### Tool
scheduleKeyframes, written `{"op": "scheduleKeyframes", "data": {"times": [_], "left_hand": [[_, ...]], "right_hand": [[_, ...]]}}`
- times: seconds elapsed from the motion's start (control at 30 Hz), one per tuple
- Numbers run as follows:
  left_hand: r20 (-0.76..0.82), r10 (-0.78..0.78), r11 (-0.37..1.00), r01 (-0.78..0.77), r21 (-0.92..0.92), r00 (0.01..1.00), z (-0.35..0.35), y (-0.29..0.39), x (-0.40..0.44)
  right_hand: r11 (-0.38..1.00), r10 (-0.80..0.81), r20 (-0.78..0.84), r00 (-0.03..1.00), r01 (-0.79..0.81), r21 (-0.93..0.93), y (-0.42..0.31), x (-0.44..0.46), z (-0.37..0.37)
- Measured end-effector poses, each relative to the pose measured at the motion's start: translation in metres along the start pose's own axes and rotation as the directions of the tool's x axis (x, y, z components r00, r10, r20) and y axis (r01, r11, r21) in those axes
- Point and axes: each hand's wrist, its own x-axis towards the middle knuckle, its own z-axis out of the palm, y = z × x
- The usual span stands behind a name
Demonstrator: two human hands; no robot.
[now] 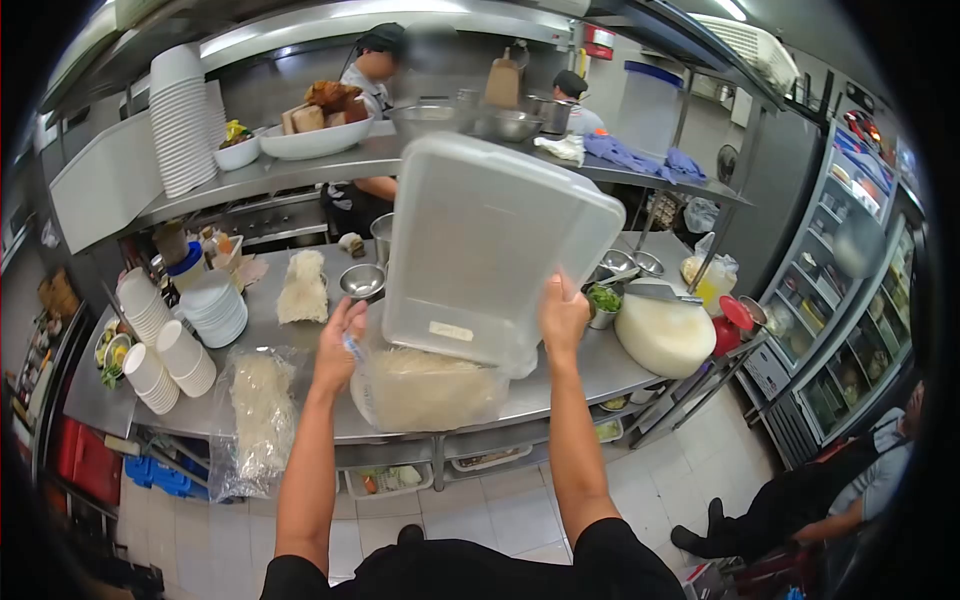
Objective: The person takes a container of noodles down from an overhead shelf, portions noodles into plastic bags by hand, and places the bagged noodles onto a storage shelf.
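Observation:
My right hand point(563, 318) grips the side of a large translucent plastic tub point(490, 250), tilted steeply up over the metal table. A small label is stuck on its lower part. Below its lower edge lies a clear plastic bag with pale dry noodles point(430, 392). My left hand point(338, 345) is closed on the edge of this bag, left of the tub. Another clear bag of noodles point(262, 400) hangs partly over the table's front edge. A loose bundle of noodles point(302, 287) lies farther back, beside a small metal bowl point(362, 282).
Stacked white cups point(170, 365) and bowls point(212, 308) stand at left. A round white cutting board point(665, 335) with a cleaver point(660, 292) is at right. Overhead runs a metal shelf point(300, 160). Co-workers stand behind it; another person point(830, 500) is at lower right.

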Motion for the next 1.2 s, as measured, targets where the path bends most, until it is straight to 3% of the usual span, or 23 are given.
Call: {"op": "scheduleKeyframes", "data": {"times": [0.07, 0.17, 0.27, 0.4, 0.5, 0.53, 0.6, 0.7, 0.73, 0.8, 1.03, 1.1, 1.2], "left_hand": [[-0.018, -0.065, 0.997, 0.064, -0.034, 0.998, -0.006, -0.004, 0.002], [-0.066, -0.135, 0.974, 0.12, -0.193, 0.989, -0.009, -0.008, 0.005], [-0.047, -0.176, 0.965, 0.163, -0.207, 0.983, -0.01, -0.001, -0.001], [-0.094, -0.107, 0.961, 0.078, -0.266, 0.99, -0.02, -0.014, -0.002], [-0.067, -0.116, 0.957, 0.093, -0.276, 0.991, -0.023, -0.004, -0.008], [-0.093, -0.106, 0.951, 0.073, -0.301, 0.99, -0.023, 0.005, -0.011], [-0.106, -0.106, 0.943, 0.066, -0.326, 0.989, -0.016, 0.022, -0.011], [-0.161, -0.13, 0.937, 0.068, -0.343, 0.978, -0.013, 0.041, -0.016], [-0.175, -0.126, 0.93, 0.055, -0.363, 0.976, -0.009, 0.048, -0.017], [-0.195, -0.128, 0.927, 0.047, -0.373, 0.972, -0.012, 0.055, -0.019], [-0.221, -0.104, 0.938, 0.021, -0.346, 0.97, -0.024, 0.076, -0.024], [-0.215, -0.098, 0.941, 0.019, -0.339, 0.972, -0.03, 0.081, -0.027], [-0.211, -0.089, 0.939, 0.012, -0.344, 0.973, -0.034, 0.09, -0.031]], "right_hand": [[0.999, 0.041, -0.018, 0.999, -0.041, -0.001, 0.002, 0.008, -0.022], [0.916, 0.343, 0.076, 0.936, -0.351, 0.195, 0.004, 0.012, -0.064], [0.846, 0.477, 0.064, 0.876, -0.478, 0.237, 0.003, 0.008, -0.109], [0.83, 0.53, -0.033, 0.847, -0.51, 0.226, 0.029, -0.003, -0.164], [0.871, 0.491, -0.142, 0.86, -0.48, 0.107, 0.069, -0.015, -0.211], [0.874, 0.464, -0.137, 0.875, -0.478, -0.091, 0.086, -0.022, -0.228], [0.79, 0.468, -0.135, 0.873, -0.482, -0.379, 0.088, -0.035, -0.249], [0.711, 0.534, -0.065, 0.843, -0.49, -0.505, 0.108, -0.051, -0.265], [0.705, 0.545, -0.063, 0.836, -0.498, -0.506, 0.115, -0.056, -0.265], [0.652, 0.713, -0.03, 0.701, -0.678, -0.34, 0.125, -0.065, -0.259], [0.536, 0.833, 0.103, 0.544, -0.746, -0.394, 0.179, -0.077, -0.251], [0.46, 0.882, 0.124, 0.455, -0.774, -0.435, 0.19, -0.078, -0.248], [0.425, 0.9, 0.119, 0.42, -0.78, -0.461, 0.196, -0.076, -0.239]]}}
